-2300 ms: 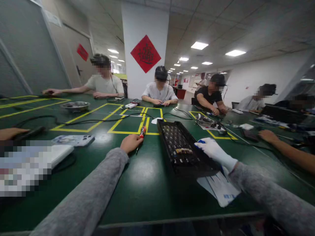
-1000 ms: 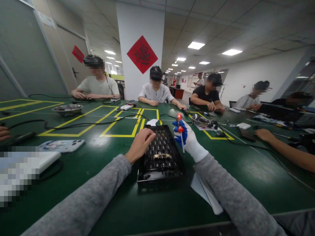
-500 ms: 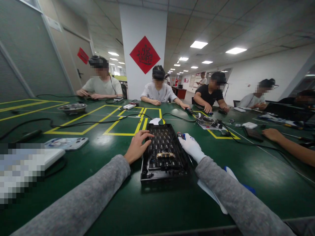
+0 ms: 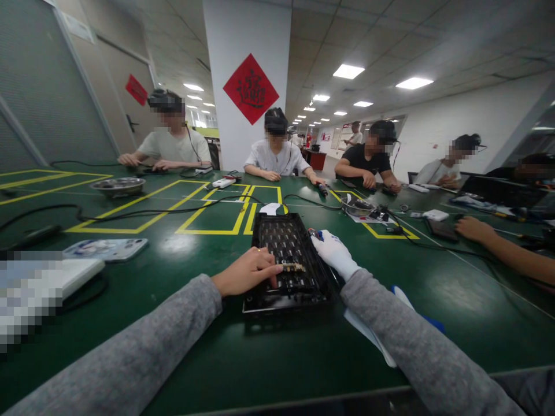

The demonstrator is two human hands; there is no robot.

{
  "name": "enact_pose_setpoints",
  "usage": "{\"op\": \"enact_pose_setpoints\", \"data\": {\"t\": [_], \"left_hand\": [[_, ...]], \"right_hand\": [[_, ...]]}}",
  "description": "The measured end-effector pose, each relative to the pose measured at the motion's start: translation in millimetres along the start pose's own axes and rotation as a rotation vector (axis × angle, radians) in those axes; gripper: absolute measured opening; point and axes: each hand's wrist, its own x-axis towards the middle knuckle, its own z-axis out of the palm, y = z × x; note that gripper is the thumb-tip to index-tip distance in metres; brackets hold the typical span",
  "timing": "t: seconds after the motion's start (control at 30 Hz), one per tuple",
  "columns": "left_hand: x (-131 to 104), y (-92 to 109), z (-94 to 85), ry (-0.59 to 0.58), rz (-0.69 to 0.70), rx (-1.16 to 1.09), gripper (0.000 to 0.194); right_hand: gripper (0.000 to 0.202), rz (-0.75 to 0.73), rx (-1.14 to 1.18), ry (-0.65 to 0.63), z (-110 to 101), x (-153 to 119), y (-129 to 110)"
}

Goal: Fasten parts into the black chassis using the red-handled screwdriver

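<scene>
A black rectangular casing (image 4: pixel 288 234) with rows of dark round cells lies on the green table in front of me. Across its nearer part sits a small tan circuit board (image 4: pixel 295 267). My bare left hand (image 4: pixel 251 270) reaches over the casing's left edge, thumb and fingertips closed at the left end of that board. At the casing's right side is my right hand (image 4: pixel 336 253) in a white glove, its fingers wrapped round a screwdriver with a red and dark handle (image 4: pixel 314 233). The screwdriver's shaft is mostly hidden.
A phone (image 4: pixel 106 249) and a white box (image 4: pixel 82 274) lie at the left. Metal bowls (image 4: pixel 118 186) (image 4: pixel 358 206) stand farther back. Black cables cross the table. A blue-white glove (image 4: pixel 373 335) lies under my right forearm. A person's arm (image 4: pixel 498 240) rests at right.
My left hand has moved nearer and to the right, from the casing's upper left edge to the small board, and its fingers have closed. The view has shifted slightly.
</scene>
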Motion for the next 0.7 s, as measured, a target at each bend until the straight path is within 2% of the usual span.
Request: {"op": "enact_pose_setpoints", "data": {"t": [0.2,0.37,0.47,0.57,0.63,0.7], "left_hand": [[3,-1,-2.7,-0.047,0.039,-0.021,0.054],[3,-2,-2.2,-0.031,0.015,-0.067,0.062],[2,-14,1.2,0.121,-0.037,-0.087,0.056],[3,-39,7.1,0.461,-0.204,-0.036,0.031],[6,-59,12.0,0.554,-0.331,-0.031,0.051],[9,-76,16.7,0.538,-0.417,-0.069,0.066]], "right_hand": [[0.053,-0.017,-0.007,0.005,3,0,1],[0.057,-0.05,0.019,0.016,1,1,2],[0.06,-0.058,0.028,0.036,0,2,3],[0.063,-0.021,0.021,0.075,-3,1,2],[0.063,-0.032,0.042,0.155,-6,-3,-4],[0.058,-0.153,0.13,0.22,-10,-8,-13]]}}
